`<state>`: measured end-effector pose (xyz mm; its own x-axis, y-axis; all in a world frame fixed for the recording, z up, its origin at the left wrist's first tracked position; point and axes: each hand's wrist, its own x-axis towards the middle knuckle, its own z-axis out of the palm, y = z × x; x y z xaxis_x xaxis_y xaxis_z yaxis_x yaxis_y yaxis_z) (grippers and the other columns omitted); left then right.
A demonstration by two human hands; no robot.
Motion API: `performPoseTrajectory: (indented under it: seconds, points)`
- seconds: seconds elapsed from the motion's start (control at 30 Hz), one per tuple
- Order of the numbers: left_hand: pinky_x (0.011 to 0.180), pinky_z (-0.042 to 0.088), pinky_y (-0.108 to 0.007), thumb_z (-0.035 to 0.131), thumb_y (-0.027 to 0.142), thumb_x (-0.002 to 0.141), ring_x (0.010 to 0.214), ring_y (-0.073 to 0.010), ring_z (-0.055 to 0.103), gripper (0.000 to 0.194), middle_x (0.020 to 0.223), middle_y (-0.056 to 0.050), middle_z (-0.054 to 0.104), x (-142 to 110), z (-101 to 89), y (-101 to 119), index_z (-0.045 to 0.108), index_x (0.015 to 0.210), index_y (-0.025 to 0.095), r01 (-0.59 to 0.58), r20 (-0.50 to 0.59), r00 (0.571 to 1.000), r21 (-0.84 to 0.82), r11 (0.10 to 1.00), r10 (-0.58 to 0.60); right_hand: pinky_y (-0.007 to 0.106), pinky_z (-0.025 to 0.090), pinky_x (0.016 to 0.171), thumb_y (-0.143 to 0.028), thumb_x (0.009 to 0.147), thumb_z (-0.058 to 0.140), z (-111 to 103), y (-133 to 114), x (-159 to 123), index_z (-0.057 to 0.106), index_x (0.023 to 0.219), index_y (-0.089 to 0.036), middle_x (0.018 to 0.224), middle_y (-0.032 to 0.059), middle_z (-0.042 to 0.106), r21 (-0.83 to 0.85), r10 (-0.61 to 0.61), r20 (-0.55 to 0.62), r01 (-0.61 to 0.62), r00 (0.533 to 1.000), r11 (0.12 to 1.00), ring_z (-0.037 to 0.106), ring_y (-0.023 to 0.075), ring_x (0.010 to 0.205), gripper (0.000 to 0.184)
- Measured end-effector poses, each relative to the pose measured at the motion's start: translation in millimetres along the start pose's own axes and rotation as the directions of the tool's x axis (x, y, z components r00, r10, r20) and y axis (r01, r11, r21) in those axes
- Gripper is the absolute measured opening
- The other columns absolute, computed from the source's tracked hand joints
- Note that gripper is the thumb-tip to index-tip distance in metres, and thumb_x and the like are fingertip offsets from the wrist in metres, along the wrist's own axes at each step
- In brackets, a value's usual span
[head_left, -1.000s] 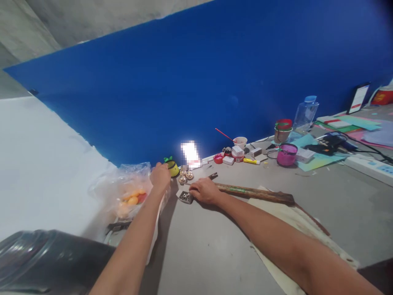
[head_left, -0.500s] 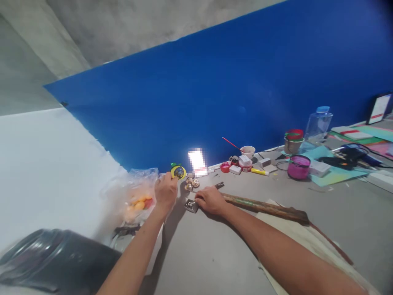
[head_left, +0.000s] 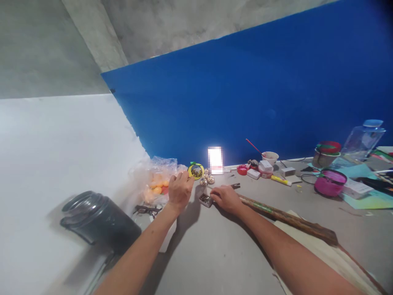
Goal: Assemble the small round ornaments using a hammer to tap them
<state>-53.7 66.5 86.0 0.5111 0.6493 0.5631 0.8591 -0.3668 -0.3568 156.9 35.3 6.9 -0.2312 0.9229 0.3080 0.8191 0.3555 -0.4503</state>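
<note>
Grips yellow container (head_left: 190,170) in left hand (head_left: 180,190) w/ bent fingers at its near left side, tipped w/ mouth toward cam & shiny bits vis. inside. Curls right hand (head_left: 226,198) at right edge of small box (head_left: 204,203), fingertips touching or v. close; can't tell if grasping. Keeps small box on grey tbl (head_left: 224,262), nearer than yellow container & slightly right, w/ metallic pcs inside. Btwn these two: cluster of gold round pcs (head_left: 210,179). Just far of right hand: dark forked tip (head_left: 235,186). Right & near from there: wooden handle (head_left: 288,217), partly over pale cloth (head_left: 297,246) by right forearm. Left of left hand: plastic bag (head_left: 162,164) w/ orange items (head_left: 157,190); nearer & farther left, dark jar (head_left: 102,221). Far middle, agst blue wall (head_left: 215,94): bright pixelated screen (head_left: 215,159). Far right: paper cup (head_left: 270,157) w/ red stick (head_left: 254,147), yellow tube (head_left: 281,180), magenta container (head_left: 329,186), clear bottle (head_left: 364,141) w/ blue cap.
</note>
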Motion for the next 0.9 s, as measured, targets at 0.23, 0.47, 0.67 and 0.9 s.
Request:
performPoseTrajectory:
  seconds: [0.23, 0.47, 0.67, 0.9]
  points:
    - [0.08, 0.034, -0.042, 0.037, 0.017, 0.105, 0.096, -0.0286, 0.06, 0.04, 0.103, -0.015, 0.068, 22.6, 13.4, 3.7, 0.074, 0.092, 0.019, 0.153, 0.138, 0.98, -0.082, 0.985, -0.141, 0.03, 0.038, 0.084, -0.03, 0.102, 0.058, 0.1, 1.1, 1.1, 0.081, 0.103, -0.023, 0.097, 0.0047, 0.08, 0.014, -0.006, 0.014, 0.006, 1.0, 1.0, 0.068, 0.0204, 0.093, 0.024]
    - [0.087, 0.039, -0.041, 0.04, 0.022, 0.104, 0.097, -0.0271, 0.06, 0.036, 0.113, -0.014, 0.066, 43.8, 35.6, 4.3, 0.075, 0.097, 0.02, 0.245, 0.211, 0.953, -0.102, 0.964, -0.219, 0.03, 0.039, 0.083, -0.031, 0.101, 0.059, -5.5, -4.5, 1.9, 0.081, 0.102, -0.022, 0.098, 0.0056, 0.081, 0.008, 0.018, 0.029, -0.018, 0.999, 1.0, 0.068, 0.0208, 0.093, 0.024]
    - [0.086, 0.042, -0.039, 0.04, 0.017, 0.102, 0.102, -0.0289, 0.065, 0.035, 0.112, -0.015, 0.068, 81.9, 52.0, -0.4, 0.076, 0.097, 0.017, 0.239, 0.316, 0.93, -0.13, 0.962, -0.188, 0.029, 0.039, 0.084, -0.03, 0.101, 0.058, -7.9, -5.8, 2.5, 0.081, 0.102, -0.023, 0.098, 0.0051, 0.081, 0.014, 0.016, 0.03, -0.016, 0.999, 1.0, 0.068, 0.0204, 0.093, 0.024]
    - [0.079, 0.044, -0.035, 0.056, 0.016, 0.092, 0.095, -0.0265, 0.069, 0.02, 0.105, -0.013, 0.069, 96.8, 69.1, -9.7, 0.076, 0.089, 0.016, 0.21, 0.43, 0.895, -0.173, 0.962, -0.118, 0.029, 0.038, 0.082, -0.031, 0.102, 0.058, -8.0, -4.7, 2.7, 0.081, 0.101, -0.023, 0.096, 0.0052, 0.081, -0.013, 0.023, 0.023, -0.022, 0.999, 1.0, 0.069, 0.0201, 0.091, 0.025]
